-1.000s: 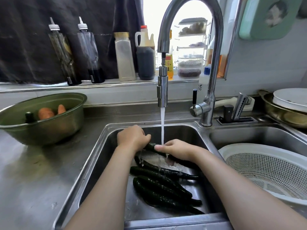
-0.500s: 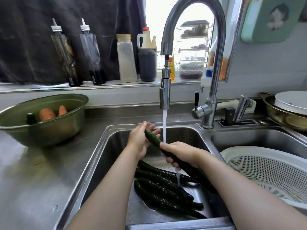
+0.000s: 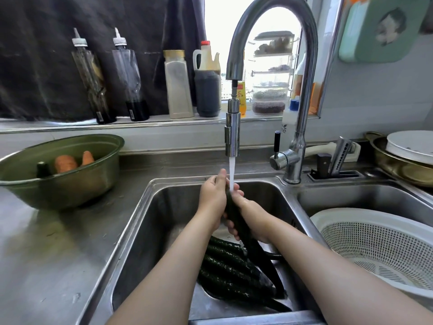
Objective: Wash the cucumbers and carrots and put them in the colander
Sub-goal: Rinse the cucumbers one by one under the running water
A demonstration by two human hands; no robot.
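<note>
In the middle of the frame both hands hold one long dark cucumber (image 3: 235,213) up over the left basin of the steel sink (image 3: 164,219). The left hand (image 3: 213,195) has its grip closed round the upper end, fingers pointing up beside the water stream (image 3: 231,174). The right hand (image 3: 249,214) has its grip wrapped round the cucumber just below, thumb on top. The two hands touch each other across it. The cucumber slants from the hands down toward the lower right, its far end dipping into the basin. The stream from the faucet head (image 3: 232,137) lands on the cucumber's top, right between the hands.

Below the forearms, a pile of cucumbers (image 3: 227,268) lies on the basin floor, side by side and overlapping.

At the right edge of the frame a white colander (image 3: 375,240) sits in the right basin, tilted toward the camera.

At the left of the frame a green bowl (image 3: 70,186) stands on the steel table (image 3: 46,254), well apart from the sink. Two carrots (image 3: 66,163) and the end of another dark cucumber (image 3: 42,169) show above its rim.
</note>
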